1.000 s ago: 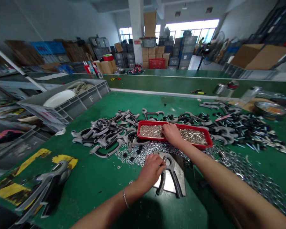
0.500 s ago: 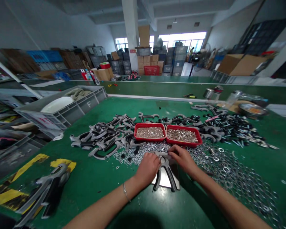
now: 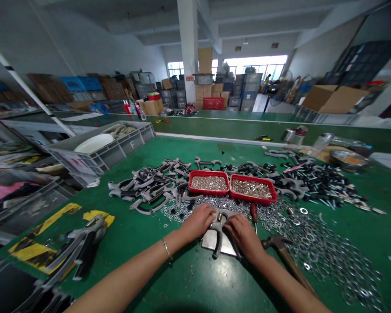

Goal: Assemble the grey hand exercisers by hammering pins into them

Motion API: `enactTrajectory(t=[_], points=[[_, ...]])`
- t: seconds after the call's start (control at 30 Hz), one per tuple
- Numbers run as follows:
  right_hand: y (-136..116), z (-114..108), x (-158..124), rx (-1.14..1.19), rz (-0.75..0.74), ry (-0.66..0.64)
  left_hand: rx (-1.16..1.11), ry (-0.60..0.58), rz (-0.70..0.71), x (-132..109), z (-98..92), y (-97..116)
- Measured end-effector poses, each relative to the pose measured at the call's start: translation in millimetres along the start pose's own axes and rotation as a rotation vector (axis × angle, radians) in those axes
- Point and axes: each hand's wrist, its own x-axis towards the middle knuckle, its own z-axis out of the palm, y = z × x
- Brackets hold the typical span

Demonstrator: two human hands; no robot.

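A pair of grey pliers point(image 3: 218, 232) with black grips lies on a metal plate point(image 3: 209, 240), handles towards me. My left hand point(image 3: 199, 221) is closed on the left side of the pliers' head, with the fingertips partly hidden. On the other side, my right hand point(image 3: 243, 232) has its fingers curled over the upper part of the right handle and covers much of it. A short metal cylinder shows at the head between the hands. Just beyond are two red trays, the left tray point(image 3: 209, 193) and the right tray point(image 3: 254, 200), both full of small metal parts.
A hammer point(image 3: 282, 250) lies beside my right forearm, and a red-handled screwdriver point(image 3: 254, 214) is near the right tray. Loose washers point(image 3: 326, 248) spread to the right. Grey plier halves point(image 3: 150, 184) are piled left; black-headed bolts point(image 3: 326, 182) lie far right. A grey crate point(image 3: 127, 148) stands left.
My right hand has moved from the top of the pliers' head down onto the right handle. The hammer and screwdriver have come into plain sight. The whole view has shifted slightly.
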Motion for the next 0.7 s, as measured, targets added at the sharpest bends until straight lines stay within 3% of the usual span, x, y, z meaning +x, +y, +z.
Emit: enactTrajectory(t=[0.1, 0.23, 0.5, 0.6, 0.7], points=[[1, 5, 3, -0.068, -0.05, -0.004, 0.05, 0.082, -0.062, 16, -17.6, -10], [6, 7, 6, -0.161, -0.084, -0.026, 0.121, 0.057, -0.051, 45, -34.7, -29], [7, 8, 12, -0.273, -0.189, -0.195, 0.348, -0.032, -0.16, 104, -43.6, -73], [4, -8, 8, -0.253, -0.188, -0.225, 0.424, -0.095, -0.24, 121, -40.2, -84], [12, -44, -28, -0.299, -0.062, -0.097, 0.469, -0.124, -0.306, 129, -33.9, -90]])
